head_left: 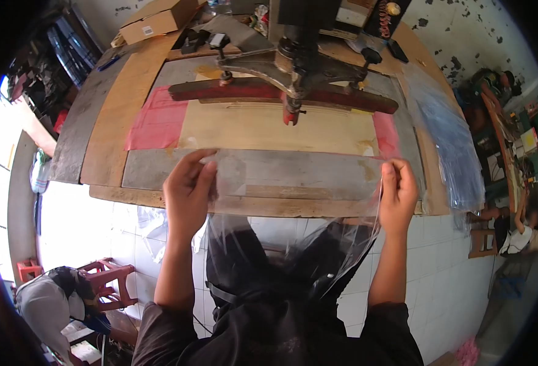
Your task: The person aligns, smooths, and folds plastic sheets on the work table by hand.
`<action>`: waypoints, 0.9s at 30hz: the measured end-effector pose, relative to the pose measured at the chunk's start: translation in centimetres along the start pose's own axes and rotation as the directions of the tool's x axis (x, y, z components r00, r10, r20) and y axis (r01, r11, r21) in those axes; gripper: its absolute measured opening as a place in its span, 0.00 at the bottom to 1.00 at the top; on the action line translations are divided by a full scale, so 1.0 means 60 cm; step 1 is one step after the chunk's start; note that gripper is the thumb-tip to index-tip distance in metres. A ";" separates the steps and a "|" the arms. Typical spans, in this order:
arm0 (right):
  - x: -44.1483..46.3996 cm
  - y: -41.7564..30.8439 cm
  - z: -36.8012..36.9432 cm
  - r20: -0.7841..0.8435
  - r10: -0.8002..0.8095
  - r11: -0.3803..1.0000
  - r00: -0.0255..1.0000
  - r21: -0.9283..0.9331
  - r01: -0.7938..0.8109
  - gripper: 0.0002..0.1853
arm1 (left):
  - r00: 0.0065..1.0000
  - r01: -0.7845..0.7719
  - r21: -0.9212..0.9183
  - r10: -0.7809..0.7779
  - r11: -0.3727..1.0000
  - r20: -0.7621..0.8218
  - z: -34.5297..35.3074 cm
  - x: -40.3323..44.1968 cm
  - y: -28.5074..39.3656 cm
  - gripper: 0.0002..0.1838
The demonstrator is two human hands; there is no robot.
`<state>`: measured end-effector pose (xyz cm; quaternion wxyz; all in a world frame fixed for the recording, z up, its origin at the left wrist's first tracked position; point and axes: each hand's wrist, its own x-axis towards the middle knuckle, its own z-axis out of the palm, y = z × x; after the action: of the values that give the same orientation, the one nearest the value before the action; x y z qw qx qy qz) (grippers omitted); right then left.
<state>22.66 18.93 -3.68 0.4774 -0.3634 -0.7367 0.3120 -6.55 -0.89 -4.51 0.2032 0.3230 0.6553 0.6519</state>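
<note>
Between my two hands stretches a clear plastic sheet (293, 238), its lower part hanging over my lap. My left hand (190, 189) pinches its left upper corner, thumb against fingers. At the other end my right hand (398, 192) grips the right upper corner the same way. Both hands are just above the front edge of the worktable. Beyond them lies a pale yellow strip (275, 131) with pink patches (157, 119) at its ends. Over the strip is a press head with a long red bar (232, 90).
Stacked clear bluish plastic sheets (449, 143) lie on the table's right side. A cardboard box (153, 21) and a phone-like black object (397, 52) are at the back. A red stool (110, 283) stands lower left. Other people sit at the far right.
</note>
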 end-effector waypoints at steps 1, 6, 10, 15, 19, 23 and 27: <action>0.016 0.005 0.004 0.037 0.073 0.996 0.997 0.049 -0.075 0.11 | 1.000 -0.006 0.006 0.006 1.000 -0.012 0.000 0.016 -0.001 0.10; 0.048 0.062 0.030 0.129 0.180 0.961 0.975 0.188 -0.202 0.12 | 0.995 0.067 0.029 -0.069 0.997 0.066 0.004 0.075 -0.045 0.12; 0.040 0.083 0.041 0.174 0.242 0.942 0.955 0.194 -0.274 0.12 | 1.000 0.015 0.077 -0.015 0.997 -0.003 0.014 0.073 -0.055 0.12; 0.036 0.070 0.048 0.131 0.284 0.938 0.950 0.168 -0.304 0.12 | 0.990 0.137 0.021 -0.137 0.990 -0.014 0.011 0.068 -0.044 0.13; 0.037 0.071 0.047 0.145 0.340 0.911 0.929 0.194 -0.363 0.12 | 0.992 0.122 0.027 -0.122 0.992 -0.026 0.011 0.067 -0.045 0.14; 0.037 0.062 0.047 0.169 0.362 0.892 0.917 0.221 -0.394 0.12 | 0.993 0.116 0.049 -0.116 0.992 -0.008 0.007 0.067 -0.049 0.14; 0.037 0.064 0.049 0.162 0.347 0.900 0.924 0.219 -0.376 0.11 | 0.991 0.135 0.019 -0.135 0.991 -0.026 0.012 0.065 -0.036 0.14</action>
<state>20.26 22.52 -6.77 0.4078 -0.4126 -0.6390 0.5052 -9.13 2.45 -6.10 0.2353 0.2719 0.6847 0.6339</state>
